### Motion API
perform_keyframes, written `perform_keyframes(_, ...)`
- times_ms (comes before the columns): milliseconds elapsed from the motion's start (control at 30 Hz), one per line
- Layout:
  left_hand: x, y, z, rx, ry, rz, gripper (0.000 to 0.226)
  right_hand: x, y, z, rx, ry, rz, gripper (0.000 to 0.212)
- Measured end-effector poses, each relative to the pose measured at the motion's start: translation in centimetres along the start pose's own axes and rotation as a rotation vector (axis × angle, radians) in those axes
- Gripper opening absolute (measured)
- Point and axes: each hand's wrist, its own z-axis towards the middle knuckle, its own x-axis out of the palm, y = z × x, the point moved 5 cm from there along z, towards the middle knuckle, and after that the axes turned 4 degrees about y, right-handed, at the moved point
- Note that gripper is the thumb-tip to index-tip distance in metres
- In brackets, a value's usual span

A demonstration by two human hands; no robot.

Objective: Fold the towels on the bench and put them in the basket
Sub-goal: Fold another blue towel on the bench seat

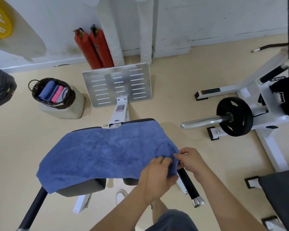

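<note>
A blue towel [107, 152] lies spread flat across the dark padded bench [81, 187], hanging over its near left corner. My left hand [157, 174] grips the towel's near right edge, fingers curled over the cloth. My right hand [191, 159] pinches the towel's right corner just beside it. A dark woven basket [70, 99] stands on a pale block at the far left, holding folded blue, pink and grey towels [54, 93].
A perforated metal footplate [118, 84] rises beyond the bench. Two red fire extinguishers [94, 47] lean on the wall. A black weight plate [234, 116] on a chrome bar sits to the right. A black handle [188, 185] juts out below my hands.
</note>
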Motion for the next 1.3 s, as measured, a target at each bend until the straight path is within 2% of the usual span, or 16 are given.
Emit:
perform_keyframes(67,0.2,-1.2,1.3,-0.117,-0.041,-0.083,0.043,0.1,0.6,-0.7,0.028,0.128,0.14,0.018)
perform_keyframes(133,0.0,-1.6,2.5,-0.196,-0.092,-0.116,0.033,-0.3,1.1,-0.8,0.009,0.178,0.186,0.018)
perform_keyframes(233,-0.8,-0.9,3.3,-0.203,-0.121,-0.209,0.012,-1.1,1.3,-0.2,0.027,0.201,0.13,0.014)
perform_keyframes(333,-1.0,0.3,3.0,-0.206,-0.114,-0.419,0.015,-1.4,1.5,1.1,-0.013,0.177,0.12,0.022)
perform_keyframes(367,-1.0,0.6,2.9,-0.212,-0.098,-0.493,0.015,-1.4,1.6,1.9,-0.082,0.142,0.007,0.036)
perform_keyframes(433,-1.1,0.8,2.7,-0.202,-0.069,-0.629,0.015,-1.1,2.0,3.5,-0.206,0.1,-0.396,0.065)
perform_keyframes(467,-1.2,0.8,2.6,-0.191,-0.064,-0.681,0.015,-0.7,2.0,4.3,-0.242,0.078,-0.582,0.071)
perform_keyframes(533,-1.7,0.8,2.3,-0.188,-0.064,-0.769,0.017,-0.1,2.6,5.6,-0.31,0.007,-0.756,0.063)
perform_keyframes(633,-2.1,0.8,1.8,-0.178,-0.049,-0.834,0.016,0.2,4.1,7.1,-0.448,-0.109,-0.786,0.035)
perform_keyframes(767,-2.2,0.7,1.1,-0.16,-0.004,-0.902,0.011,-1.2,6.2,8.3,-0.521,-0.287,-0.789,0.024)
perform_keyframes(833,-2.0,0.6,0.8,-0.162,0.018,-0.938,0.012,-2.1,7.4,8.6,-0.544,-0.324,-0.794,0.022)
perform_keyframes(900,-1.8,0.3,0.6,-0.175,0.05,-0.965,0.014,-2.9,8.3,9.2,-0.513,-0.288,-0.759,0.022)
perform_keyframes(967,-1.5,0.0,0.5,-0.187,0.067,-0.963,0.015,-3.4,8.9,9.7,-0.437,-0.2,-0.608,0.024)
perform_keyframes(1067,-1.7,0.1,0.0,-0.214,0.033,-0.941,0.011,-3.6,9.8,9.5,-0.424,-0.154,-0.421,0.025)
perform_keyframes(1200,-2.7,1.4,-1.5,-0.274,-0.063,-0.941,0.013,-2.9,12.3,7.4,-0.559,-0.256,-0.494,0.026)
perform_keyframes(1300,-4.1,2.7,-3.6,-0.326,-0.135,-1.076,0.018,-0.9,15.0,5.5,-0.671,-0.314,-0.638,0.028)
